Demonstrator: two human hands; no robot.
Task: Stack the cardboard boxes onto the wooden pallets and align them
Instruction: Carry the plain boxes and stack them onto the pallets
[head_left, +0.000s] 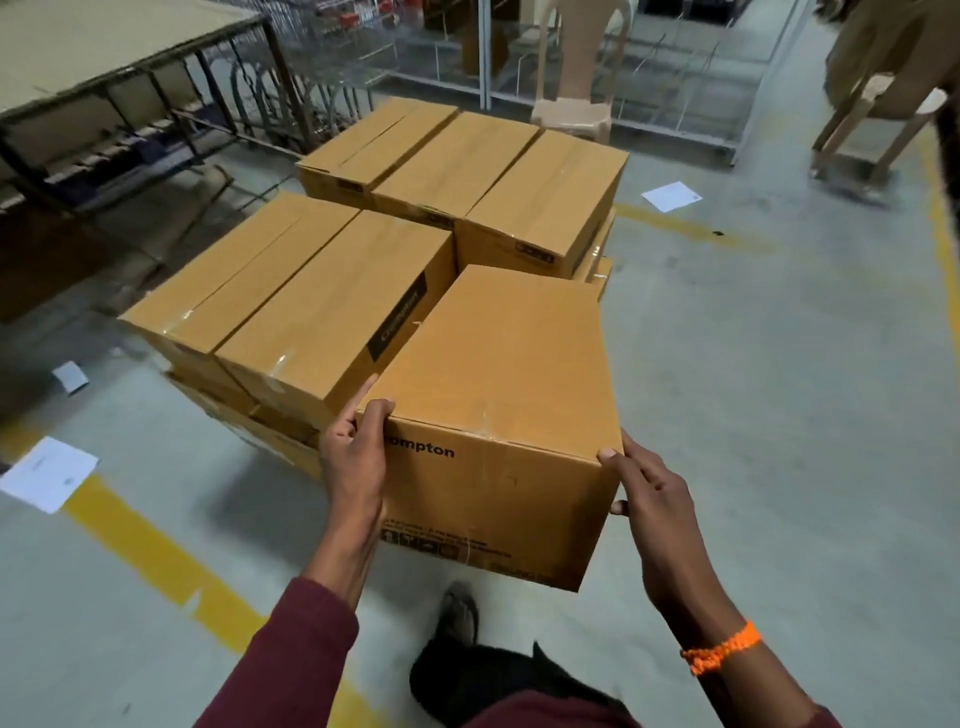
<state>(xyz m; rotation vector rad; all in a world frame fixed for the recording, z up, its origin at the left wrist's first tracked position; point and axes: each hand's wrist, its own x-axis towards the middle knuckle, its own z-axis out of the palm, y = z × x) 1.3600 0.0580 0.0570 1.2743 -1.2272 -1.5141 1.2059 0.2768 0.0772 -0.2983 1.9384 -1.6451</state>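
I carry a brown cardboard box (498, 395) with "Crompton" printed on its near face, held above the floor at the near right corner of the stack. My left hand (356, 467) grips its near left corner, thumb on the top edge. My right hand (649, 499) holds the near right corner, fingers along its side. The stack of matching boxes (322, 291) lies ahead: two in a near left row, three in a far row (467, 171), more layers beneath. The pallet under them is hidden.
A metal-framed table (119, 57) stands at the far left. Plastic chairs (571, 111) and wire racks stand behind the stack. Paper sheets (49, 473) lie on the grey floor beside yellow lines (156, 551). My foot (457, 613) is under the box.
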